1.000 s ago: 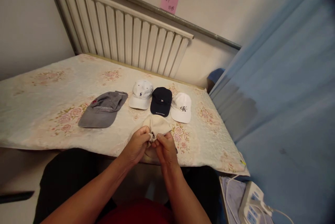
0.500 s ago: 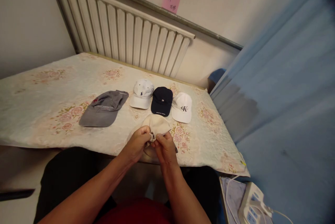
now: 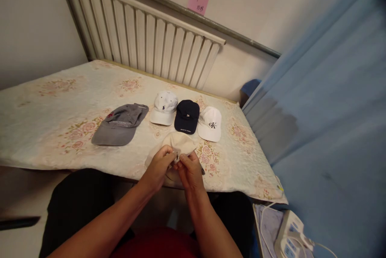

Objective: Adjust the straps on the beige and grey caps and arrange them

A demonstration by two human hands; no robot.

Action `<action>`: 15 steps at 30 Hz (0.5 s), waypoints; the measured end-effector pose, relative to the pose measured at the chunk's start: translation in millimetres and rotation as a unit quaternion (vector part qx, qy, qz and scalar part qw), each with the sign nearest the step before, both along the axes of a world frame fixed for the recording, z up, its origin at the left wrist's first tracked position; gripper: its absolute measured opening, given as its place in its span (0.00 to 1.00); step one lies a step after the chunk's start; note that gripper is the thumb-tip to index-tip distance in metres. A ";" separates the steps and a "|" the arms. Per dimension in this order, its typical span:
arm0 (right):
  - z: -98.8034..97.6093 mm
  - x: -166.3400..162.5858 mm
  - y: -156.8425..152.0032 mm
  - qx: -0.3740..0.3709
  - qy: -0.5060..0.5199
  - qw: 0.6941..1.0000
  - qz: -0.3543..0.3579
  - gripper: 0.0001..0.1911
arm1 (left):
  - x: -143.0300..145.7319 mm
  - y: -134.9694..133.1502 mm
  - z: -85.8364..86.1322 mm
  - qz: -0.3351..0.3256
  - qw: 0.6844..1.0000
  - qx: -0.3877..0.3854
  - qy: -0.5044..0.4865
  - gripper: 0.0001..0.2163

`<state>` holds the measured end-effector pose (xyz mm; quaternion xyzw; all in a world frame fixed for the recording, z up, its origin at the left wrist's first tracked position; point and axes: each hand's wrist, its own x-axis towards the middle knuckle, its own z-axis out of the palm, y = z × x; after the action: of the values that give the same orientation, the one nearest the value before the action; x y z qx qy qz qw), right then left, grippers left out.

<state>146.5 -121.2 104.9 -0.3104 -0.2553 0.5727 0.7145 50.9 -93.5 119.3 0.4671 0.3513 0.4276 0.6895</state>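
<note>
The left hand (image 3: 159, 166) and right hand (image 3: 192, 168) hide part of the beige cap (image 3: 181, 141). Lettering (image 3: 185, 131) on the navy cap (image 3: 187, 116) is too small to read. The bottom edge cuts off 1 power strip (image 3: 286, 228).

A beige rounded fabric cap (image 3: 181, 142) is held near the front edge of the pale floral bedcover (image 3: 102, 85). Its near side is bunched, partly hidden.

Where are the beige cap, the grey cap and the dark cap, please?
Beige cap (image 3: 182, 141): head view, on its crown.
Grey cap (image 3: 123, 118): head view, on its crown.
Dark cap (image 3: 186, 112): head view, on the front of its crown.
</note>
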 end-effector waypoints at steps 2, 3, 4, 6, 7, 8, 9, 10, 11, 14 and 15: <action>-0.2 -0.4 0.0 0.006 0.004 1.000 0.001 0.07 | 0.1 -0.8 -0.9 0.003 1.000 0.009 0.000 0.07; -0.3 -0.5 0.0 0.007 0.006 1.000 0.001 0.06 | 0.0 -1.1 -1.1 0.003 1.000 0.012 -0.002 0.07; -0.4 -0.5 -0.1 0.007 0.008 1.000 -0.001 0.06 | -0.1 -1.3 -1.0 0.003 1.000 0.012 -0.005 0.08; -0.6 -0.3 -0.5 0.002 0.009 1.000 -0.006 0.07 | -0.3 -1.7 -0.3 -0.004 1.000 0.005 -0.017 0.08; -0.6 -0.2 -0.7 -0.001 0.010 1.000 -0.009 0.08 | -0.5 -1.8 0.2 -0.009 1.000 -0.002 -0.022 0.08; -0.5 0.0 -1.0 -0.003 0.010 1.000 -0.010 0.09 | -0.7 -2.0 0.5 -0.013 1.000 -0.009 -0.026 0.08; -0.3 0.1 -1.3 -0.004 0.010 1.000 -0.011 0.09 | -1.0 -2.0 0.6 -0.017 0.999 -0.018 -0.029 0.08; -0.1 0.2 -1.6 -0.005 0.011 1.000 -0.012 0.09 | -1.2 -1.9 0.4 -0.019 0.999 -0.026 -0.032 0.08; 0.0 0.3 -1.9 -0.005 0.013 1.000 -0.012 0.09 | -1.5 -1.6 0.0 -0.021 0.999 -0.032 -0.035 0.07; -0.3 0.9 -2.1 -0.010 0.013 1.000 -0.014 0.10 | -2.5 0.6 -2.1 -0.032 0.998 -0.039 -0.045 0.06; -0.9 1.2 -2.0 -0.009 0.013 1.000 -0.014 0.11 | -2.8 1.8 -2.6 -0.039 0.997 -0.039 -0.048 0.06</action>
<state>147.7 -123.2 104.0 -0.3131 -0.2365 0.5691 0.7226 48.1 -91.7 116.7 0.4323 0.3157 0.4086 0.7392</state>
